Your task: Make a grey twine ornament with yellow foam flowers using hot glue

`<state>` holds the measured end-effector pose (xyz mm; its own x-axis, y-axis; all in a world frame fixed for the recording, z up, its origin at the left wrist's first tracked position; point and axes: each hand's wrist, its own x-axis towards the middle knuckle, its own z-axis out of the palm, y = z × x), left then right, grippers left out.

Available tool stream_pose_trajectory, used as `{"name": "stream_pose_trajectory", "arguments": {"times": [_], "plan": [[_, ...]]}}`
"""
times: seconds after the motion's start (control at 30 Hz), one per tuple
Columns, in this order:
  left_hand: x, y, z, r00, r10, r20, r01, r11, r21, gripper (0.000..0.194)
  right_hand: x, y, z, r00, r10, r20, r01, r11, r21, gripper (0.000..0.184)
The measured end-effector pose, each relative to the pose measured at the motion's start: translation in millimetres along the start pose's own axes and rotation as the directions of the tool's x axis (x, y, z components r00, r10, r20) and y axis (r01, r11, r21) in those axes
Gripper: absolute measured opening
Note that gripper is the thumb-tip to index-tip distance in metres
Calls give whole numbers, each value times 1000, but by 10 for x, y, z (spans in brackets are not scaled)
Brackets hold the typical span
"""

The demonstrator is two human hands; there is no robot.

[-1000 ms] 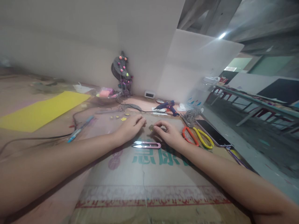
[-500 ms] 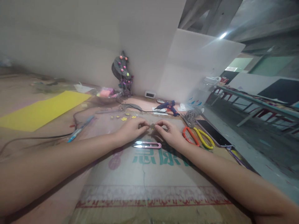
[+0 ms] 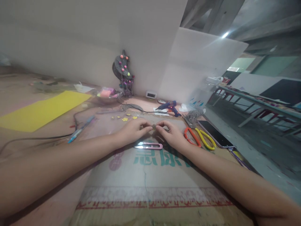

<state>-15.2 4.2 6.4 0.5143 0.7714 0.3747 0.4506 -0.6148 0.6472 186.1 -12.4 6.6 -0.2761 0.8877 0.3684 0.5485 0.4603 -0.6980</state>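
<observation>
Nearest, a pale printed cardboard sheet (image 3: pixel 117 179) w/ green characters (image 3: pixel 147 157), too blurred to read; pink-handled metal snips (image 3: pixel 150 146) lie beyond. Left hand (image 3: pixel 135 129) & right hand (image 3: pixel 171 133) pinch a small greenish-brown piece (image 3: pixel 154 126) btwn them, fingertips nearly closed; yellow flower-shaped pieces (image 3: pixel 124 119) sit farther off.
</observation>
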Motion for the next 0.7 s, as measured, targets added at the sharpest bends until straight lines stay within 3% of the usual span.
{"name": "stream_pose_trajectory", "arguments": {"times": [0.33,0.7], "plan": [[-4,20,-1,1000,-19,-16,20,1000,24,25,26,-17,-11,998,-61,-4,61,997,-57,16],[3,1,27,999,-44,1,44,999,-24,22,12,-13,-17,1000,-21,4,21,998,-63,19]]}}
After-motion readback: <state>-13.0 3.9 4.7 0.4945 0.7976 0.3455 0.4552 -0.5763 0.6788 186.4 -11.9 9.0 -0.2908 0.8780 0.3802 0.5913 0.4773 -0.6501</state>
